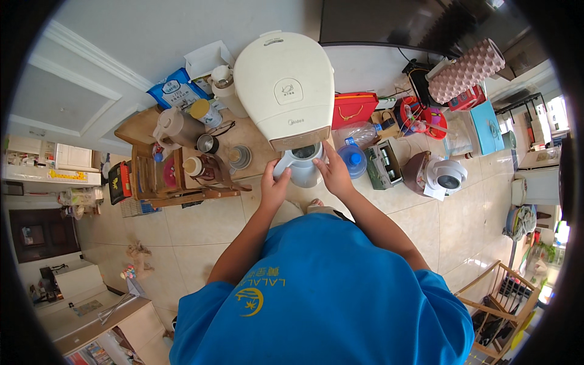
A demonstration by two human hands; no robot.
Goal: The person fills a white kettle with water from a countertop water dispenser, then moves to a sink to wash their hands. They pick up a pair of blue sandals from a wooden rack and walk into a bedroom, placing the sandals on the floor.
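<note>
A pale grey-blue pitcher (307,175) is in both my hands, its open top partly under the front of a cream Midea water dispenser (255,82). My left hand (275,183) is wrapped around the pitcher's handle. On the other side, my right hand (336,169) grips the rim and side, with the thumb near the top edge. Inside the pitcher it looks dark and its contents cannot be made out. A grey cup (240,158) stands on the cabinet top to the left of the pitcher.
Left of the dispenser stand a beige thermos jug (178,127), a metal cup (207,143) and a tin with a yellow lid (205,112). To the right are a blue-capped water bottle (353,161), a green box (383,165), a red gift bag (353,109) and a white fan (446,175).
</note>
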